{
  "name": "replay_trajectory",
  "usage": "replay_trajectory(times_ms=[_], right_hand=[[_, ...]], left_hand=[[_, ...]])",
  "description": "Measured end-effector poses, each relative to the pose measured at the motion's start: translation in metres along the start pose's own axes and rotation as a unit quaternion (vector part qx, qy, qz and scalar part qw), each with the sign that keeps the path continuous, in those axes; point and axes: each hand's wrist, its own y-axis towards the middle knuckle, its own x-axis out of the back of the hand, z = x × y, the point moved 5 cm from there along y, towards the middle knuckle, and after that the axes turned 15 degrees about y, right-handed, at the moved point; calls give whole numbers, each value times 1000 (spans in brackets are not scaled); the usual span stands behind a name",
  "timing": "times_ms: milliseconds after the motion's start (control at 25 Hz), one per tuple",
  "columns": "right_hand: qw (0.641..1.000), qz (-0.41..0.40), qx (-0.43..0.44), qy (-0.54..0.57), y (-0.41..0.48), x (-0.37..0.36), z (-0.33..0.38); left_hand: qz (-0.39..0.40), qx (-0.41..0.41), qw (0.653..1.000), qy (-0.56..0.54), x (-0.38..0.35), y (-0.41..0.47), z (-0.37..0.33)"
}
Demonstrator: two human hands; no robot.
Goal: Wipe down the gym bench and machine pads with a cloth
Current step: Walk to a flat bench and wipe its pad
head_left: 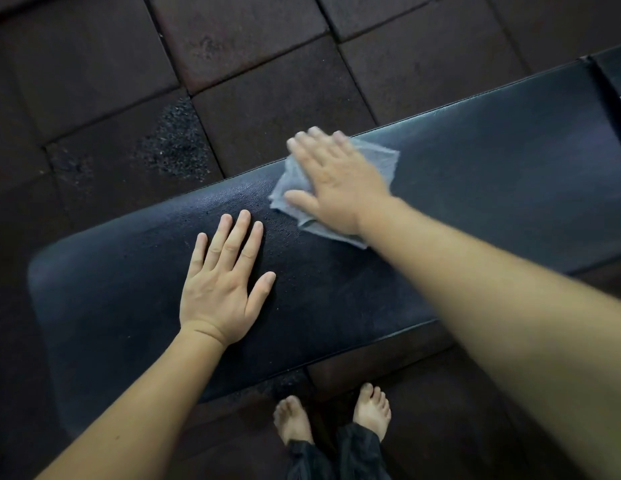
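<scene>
A long black padded gym bench (475,174) runs across the view from lower left to upper right. My right hand (333,178) presses flat, with straight fingers, on a pale grey cloth (385,161) lying on the pad's far half; the hand is blurred. The cloth shows around the hand, on its left, right and near side. My left hand (222,282) rests flat on the bare pad, fingers straight and slightly spread, to the left of the cloth and nearer to me. Fine specks or droplets dot the pad between the two hands.
Dark rubber floor tiles (239,46) surround the bench. A second black pad (614,74) adjoins the bench at the upper right corner. My bare feet (337,417) stand on the floor just in front of the bench's near edge.
</scene>
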Motion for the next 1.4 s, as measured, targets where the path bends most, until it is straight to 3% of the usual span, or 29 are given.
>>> replay_trajectory(times_ms=[160,280,360,480,600,680,760,880,960,1040,1120,1160,1280,1320,1400], right_hand=[[988,-51,-145,4,-22,38,-79],[979,-91,-184,-9,-9,14,-32],[990,-75,-116,21,-8,-3,5],[991,-65,2,117,-24,7,3],[999,-6,53,5,-29,2,-1],[999,-29,-2,-26,-20,-2,-1],[989,-82,-119,-9,-13,-2,2],[943,-157,-290,33,2,-16,45],[954,-136,-261,53,21,-45,108],[985,-67,-154,28,25,-72,153],[996,-41,-76,16,20,-60,135],[995,-49,-81,20,16,-47,112],[962,-100,-253,7,11,-20,49],[953,-104,-286,5,18,-24,58],[960,-112,-257,1,35,-48,114]], left_hand=[[8,0,1000,2,0,0,-2],[27,-3,1000,2,0,0,1],[41,-7,999,-6,2,1,2],[53,-11,996,-74,5,3,8],[50,18,993,-101,4,-9,42],[54,47,994,-79,-3,-23,76],[51,63,995,-53,-9,-38,108],[51,66,996,-27,-17,-60,139],[60,66,996,-17,-24,-68,142],[61,72,995,-11,-28,-72,140],[52,78,996,-4,-30,-72,139],[50,78,996,-1,-30,-72,138],[40,78,996,-2,-31,-72,138],[39,79,996,-3,-31,-72,137],[36,77,996,-11,-30,-72,136]])
